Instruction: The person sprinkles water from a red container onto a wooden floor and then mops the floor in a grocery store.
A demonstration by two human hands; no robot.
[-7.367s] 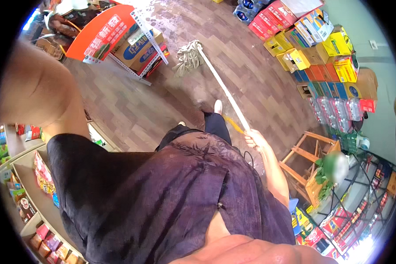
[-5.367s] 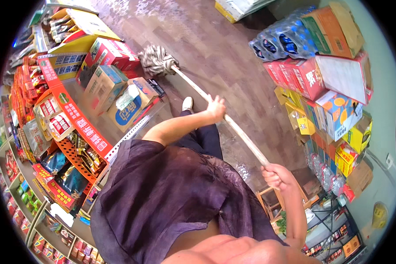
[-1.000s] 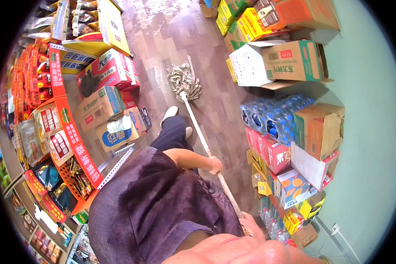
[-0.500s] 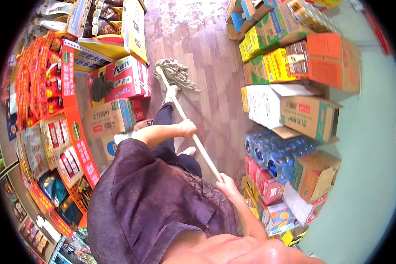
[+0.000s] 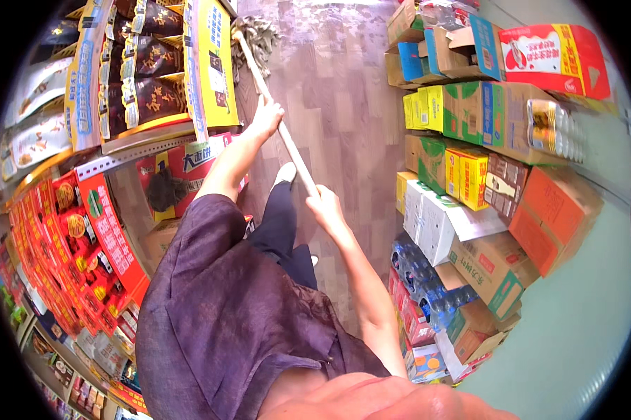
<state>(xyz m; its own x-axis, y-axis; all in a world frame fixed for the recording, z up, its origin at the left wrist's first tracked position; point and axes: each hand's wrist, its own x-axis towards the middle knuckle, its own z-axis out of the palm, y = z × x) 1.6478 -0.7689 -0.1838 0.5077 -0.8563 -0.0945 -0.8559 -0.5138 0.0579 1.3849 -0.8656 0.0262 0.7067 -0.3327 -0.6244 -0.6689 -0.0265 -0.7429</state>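
While the left grip clasps the mop partway along, the right grip grasps its near end, boxes standing rightward.

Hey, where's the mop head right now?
In the head view, the mop head is near the top, left of centre, on the wood-plank floor, just right of the yellow display panel and beyond the left hand.
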